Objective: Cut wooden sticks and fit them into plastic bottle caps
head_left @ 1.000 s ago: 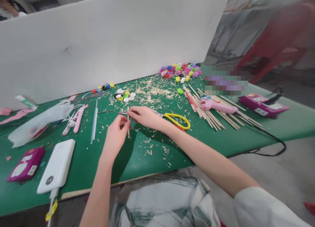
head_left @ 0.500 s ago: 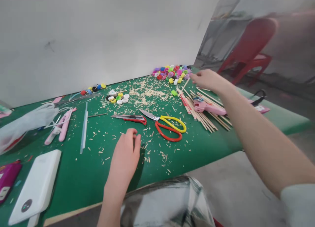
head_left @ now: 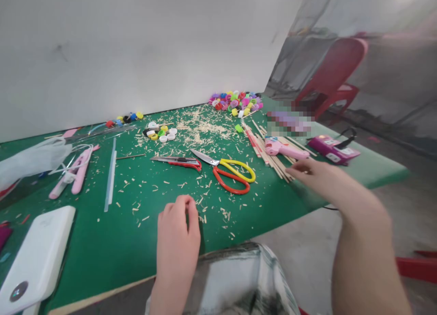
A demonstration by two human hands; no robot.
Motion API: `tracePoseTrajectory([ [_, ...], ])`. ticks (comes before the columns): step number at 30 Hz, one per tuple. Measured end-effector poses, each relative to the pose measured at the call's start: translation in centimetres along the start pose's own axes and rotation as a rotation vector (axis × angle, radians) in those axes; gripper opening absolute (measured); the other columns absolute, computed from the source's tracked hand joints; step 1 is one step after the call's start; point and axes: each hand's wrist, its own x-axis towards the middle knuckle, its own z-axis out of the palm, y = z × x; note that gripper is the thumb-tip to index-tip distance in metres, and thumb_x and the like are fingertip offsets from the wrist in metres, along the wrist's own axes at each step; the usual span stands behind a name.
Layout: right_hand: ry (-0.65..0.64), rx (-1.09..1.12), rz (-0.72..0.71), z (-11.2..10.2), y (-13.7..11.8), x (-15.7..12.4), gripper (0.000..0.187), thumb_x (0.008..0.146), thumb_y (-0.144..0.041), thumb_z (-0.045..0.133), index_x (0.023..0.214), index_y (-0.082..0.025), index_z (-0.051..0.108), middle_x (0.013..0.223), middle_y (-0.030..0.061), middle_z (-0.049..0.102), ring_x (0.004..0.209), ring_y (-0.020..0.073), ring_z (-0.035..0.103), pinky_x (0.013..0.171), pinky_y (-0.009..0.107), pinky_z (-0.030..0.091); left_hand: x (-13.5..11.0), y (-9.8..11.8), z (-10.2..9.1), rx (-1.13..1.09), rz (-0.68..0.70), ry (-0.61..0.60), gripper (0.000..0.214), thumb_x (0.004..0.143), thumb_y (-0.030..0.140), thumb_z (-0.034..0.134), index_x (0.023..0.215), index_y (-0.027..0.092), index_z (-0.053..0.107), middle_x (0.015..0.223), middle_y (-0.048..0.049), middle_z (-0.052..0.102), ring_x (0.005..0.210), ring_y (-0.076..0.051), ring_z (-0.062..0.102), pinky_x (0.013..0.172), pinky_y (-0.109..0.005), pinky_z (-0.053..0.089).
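My left hand rests on the green tabletop near its front edge. Its fingers are curled, the thumb close to the index finger, and nothing shows in them. In front of it lie a red utility knife and scissors with one yellow and one red handle. My right hand is at the near ends of a bundle of thin wooden sticks. Its fingers are pinched together there; whether a stick is between them is hidden. Just beyond that hand, a pink glue gun lies across the sticks.
Colourful plastic caps are heaped at the back, with a smaller cap group left of them. Wood shavings litter the table. A white power bank, clear glue sticks and a plastic bag lie left; a purple box lies right.
My right hand has come back from beside the heap of caps to the near ends of the sticks. My left hand has shifted slightly nearer, its fingers more closed. The view has turned slightly.
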Motion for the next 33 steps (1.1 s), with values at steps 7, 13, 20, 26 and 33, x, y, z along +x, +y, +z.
tracePoseTrajectory([
  [7,0.464,-0.083,-0.125,5.2,1.0,-2.0,0.025,0.082,-0.035,0.038,0.081,-0.019,0.057,0.090,0.0157,0.063,0.078,0.0286,0.055,0.070,0.040,0.039,0.6,-1.1,0.3,-0.068,-0.028,0.027,0.025,0.087,0.037,0.037,0.082,0.023,0.056,0.079,-0.0056,0.064,0.078,-0.024,0.056,0.076,-0.041,0.041],
  [13,0.595,-0.005,-0.135,6.1,1.3,-1.8,0.021,0.079,-0.032,0.037,0.079,-0.020,0.055,0.082,0.0134,0.060,0.078,0.0272,0.052,0.067,0.037,0.037,1.0,-1.1,-0.3,-0.176,-0.078,0.002,0.028,0.085,0.044,0.037,0.079,0.023,0.055,0.074,-0.0036,0.063,0.074,-0.022,0.058,0.074,-0.038,0.043],
  [20,0.550,0.070,-0.138,6.2,1.3,-1.5,0.024,0.080,-0.032,0.035,0.082,-0.020,0.056,0.082,0.0127,0.063,0.072,0.0258,0.052,0.065,0.037,0.035,0.9,-1.1,-0.5,-0.189,-0.053,0.019,0.028,0.085,0.042,0.038,0.075,0.022,0.054,0.070,-0.0023,0.063,0.070,-0.020,0.058,0.069,-0.034,0.043],
  [26,0.546,0.372,-0.127,5.7,0.7,-2.1,0.029,0.078,-0.043,0.038,0.083,-0.022,0.057,0.084,0.0108,0.066,0.082,0.0273,0.058,0.072,0.038,0.041,0.8,-1.2,-0.5,-0.183,-0.049,0.024,0.029,0.086,0.041,0.037,0.074,0.022,0.054,0.069,-0.0021,0.063,0.069,-0.019,0.059,0.067,-0.032,0.044],
  [33,0.539,0.454,0.024,5.5,0.2,-2.7,0.031,0.078,-0.043,0.037,0.088,-0.021,0.058,0.082,0.0126,0.068,0.082,0.0296,0.059,0.068,0.038,0.041,0.8,-1.3,-0.3,-0.152,-0.046,0.049,0.029,0.085,0.042,0.036,0.077,0.022,0.054,0.073,-0.0040,0.063,0.072,-0.021,0.058,0.070,-0.035,0.044],
])
